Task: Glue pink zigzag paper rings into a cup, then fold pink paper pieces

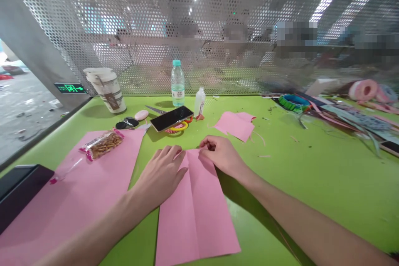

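Touching pink paper [202, 216], left hand [165, 171] lies half-spread; right hand [222, 156] pinches.

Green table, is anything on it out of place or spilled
The phone lies askew over the scissors, hiding part of them, which looks careless. No spill shows; the creased pink sheet looks undamaged.

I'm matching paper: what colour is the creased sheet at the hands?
The creased sheet is plain pink, clearest in the head view.

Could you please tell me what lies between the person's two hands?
In the head view, the upper part of the creased pink paper lies between the left hand and the right hand.
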### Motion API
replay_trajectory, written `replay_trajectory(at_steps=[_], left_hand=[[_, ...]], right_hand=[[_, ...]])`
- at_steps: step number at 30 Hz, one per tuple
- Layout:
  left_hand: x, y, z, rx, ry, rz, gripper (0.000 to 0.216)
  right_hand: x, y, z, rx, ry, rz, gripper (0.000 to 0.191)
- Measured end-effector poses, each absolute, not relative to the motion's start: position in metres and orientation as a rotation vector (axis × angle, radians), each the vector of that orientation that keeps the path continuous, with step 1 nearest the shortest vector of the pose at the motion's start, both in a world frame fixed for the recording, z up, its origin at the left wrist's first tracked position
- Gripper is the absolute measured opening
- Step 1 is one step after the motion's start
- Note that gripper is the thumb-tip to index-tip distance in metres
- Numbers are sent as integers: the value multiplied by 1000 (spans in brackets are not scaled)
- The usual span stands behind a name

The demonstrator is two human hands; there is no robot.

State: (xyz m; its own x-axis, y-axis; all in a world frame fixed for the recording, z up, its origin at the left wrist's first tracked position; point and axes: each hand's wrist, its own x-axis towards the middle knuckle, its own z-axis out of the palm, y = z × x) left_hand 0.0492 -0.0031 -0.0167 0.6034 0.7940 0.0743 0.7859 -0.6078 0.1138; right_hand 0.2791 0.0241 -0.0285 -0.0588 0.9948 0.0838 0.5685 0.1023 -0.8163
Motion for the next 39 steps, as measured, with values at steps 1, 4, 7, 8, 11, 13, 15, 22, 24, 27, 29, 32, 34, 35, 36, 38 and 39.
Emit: replay_trajectory(at_steps=[1, 4, 7, 8, 11, 13, 15, 22, 24, 27, 29, 32, 34, 35, 36, 38, 39], left_hand=[[48, -2, -17, 2759, 1344, 188, 38], [48, -2, -21, 2789, 1334, 199, 40], [50, -5, -23, 2802, 1339, 193, 42], [50, -5, -24, 2804, 1344, 190, 42], [51, -7, -25, 2811, 1365, 193, 42], [51, -7, -25, 2815, 1374, 202, 43], [51, -7, -26, 2816, 1377, 210, 43], [51, -7, -26, 2827, 1382, 210, 44], [51, -8, -25, 2830, 1384, 197, 44], [51, -8, -24, 2835, 1388, 172, 45], [51, -9, -23, 2837, 1389, 155, 45], [51, -8, -23, 2848, 1391, 134, 45], [51, -8, -23, 2856, 1390, 124, 45], [51, -7, -23, 2857, 1390, 122, 45], [52, -7, -23, 2856, 1388, 122, 45], [52, -7, -23, 2852, 1384, 124, 46], [52, -7, -23, 2847, 1384, 126, 46]], right_hand=[[279, 24, -29, -1544, -1705, 813, 4], [278, 25, -30, -1545, -1695, 828, 12], [277, 26, -32, -1553, -1694, 816, 13], [277, 25, -32, -1559, -1695, 808, 12], [277, 24, -31, -1576, -1705, 783, 11], [277, 22, -29, -1585, -1711, 767, 13], [276, 20, -28, -1590, -1717, 752, 13], [274, 15, -26, -1604, -1727, 730, 12], [274, 14, -25, -1609, -1727, 722, 13], [273, 14, -26, -1610, -1727, 708, 13], [273, 14, -26, -1609, -1729, 702, 14], [272, 14, -27, -1612, -1730, 698, 16], [273, 14, -27, -1612, -1729, 698, 16], [273, 13, -27, -1611, -1729, 698, 16], [273, 13, -27, -1609, -1729, 698, 16], [274, 12, -27, -1603, -1726, 699, 15], [274, 12, -27, -1601, -1724, 699, 14]])
